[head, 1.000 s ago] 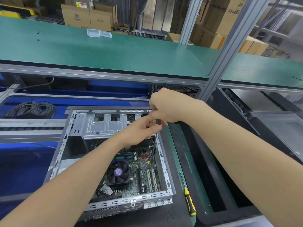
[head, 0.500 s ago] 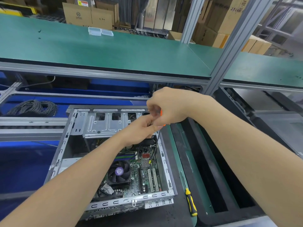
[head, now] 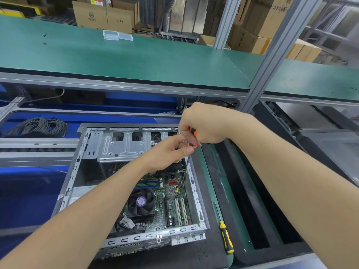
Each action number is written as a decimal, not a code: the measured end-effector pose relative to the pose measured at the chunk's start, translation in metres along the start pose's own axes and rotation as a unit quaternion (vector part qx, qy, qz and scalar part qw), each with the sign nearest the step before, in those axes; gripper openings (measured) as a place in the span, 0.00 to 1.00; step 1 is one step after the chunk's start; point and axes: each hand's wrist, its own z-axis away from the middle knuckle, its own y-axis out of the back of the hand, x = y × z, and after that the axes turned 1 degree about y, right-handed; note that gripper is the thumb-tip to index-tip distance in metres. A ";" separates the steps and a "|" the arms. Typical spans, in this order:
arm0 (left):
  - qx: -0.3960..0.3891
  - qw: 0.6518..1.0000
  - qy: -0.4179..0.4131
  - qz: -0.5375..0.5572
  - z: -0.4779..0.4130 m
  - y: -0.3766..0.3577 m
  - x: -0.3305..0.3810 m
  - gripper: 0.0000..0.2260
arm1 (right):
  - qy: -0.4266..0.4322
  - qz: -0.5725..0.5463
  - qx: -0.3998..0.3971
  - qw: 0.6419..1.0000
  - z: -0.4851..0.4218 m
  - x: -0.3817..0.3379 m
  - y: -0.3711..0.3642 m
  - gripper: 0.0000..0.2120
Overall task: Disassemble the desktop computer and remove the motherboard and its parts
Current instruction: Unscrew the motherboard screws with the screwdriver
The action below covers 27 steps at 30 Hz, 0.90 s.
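Over the open computer case (head: 155, 236), the right hand (head: 204, 123) grips an orange-handled screwdriver (head: 193, 133), the left hand (head: 167, 154) pinching it just below the handle, shaft slanting down towards the motherboard (head: 171, 206); a yellow-handled screwdriver (head: 226, 239) lies on the table (head: 194, 257) beside the case

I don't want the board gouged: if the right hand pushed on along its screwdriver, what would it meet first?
The right hand grips the orange screwdriver, slanting down into the case. Straight on, the tip first meets the motherboard beside the small silver heatsink; it may already touch, depth unclear.
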 end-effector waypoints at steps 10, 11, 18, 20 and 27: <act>0.005 1.000 -0.011 -0.027 -0.001 0.000 -0.001 0.10 | -0.132 0.057 0.106 0.984 -0.006 -0.009 -0.013 0.19; 0.006 0.999 -0.009 -0.031 -0.001 0.000 -0.001 0.10 | -0.185 0.053 0.133 0.972 -0.009 -0.013 -0.016 0.25; 0.020 0.998 -0.007 -0.055 0.001 0.005 -0.010 0.08 | -0.066 -0.077 0.173 0.980 -0.011 -0.003 -0.023 0.08; 0.027 0.995 -0.002 -0.096 0.005 0.006 -0.013 0.08 | -0.017 -0.179 0.176 0.968 -0.005 0.002 -0.025 0.15; 0.074 0.987 0.044 -0.133 0.018 -0.004 -0.043 0.05 | -0.081 -0.347 0.235 0.904 -0.019 -0.011 -0.102 0.07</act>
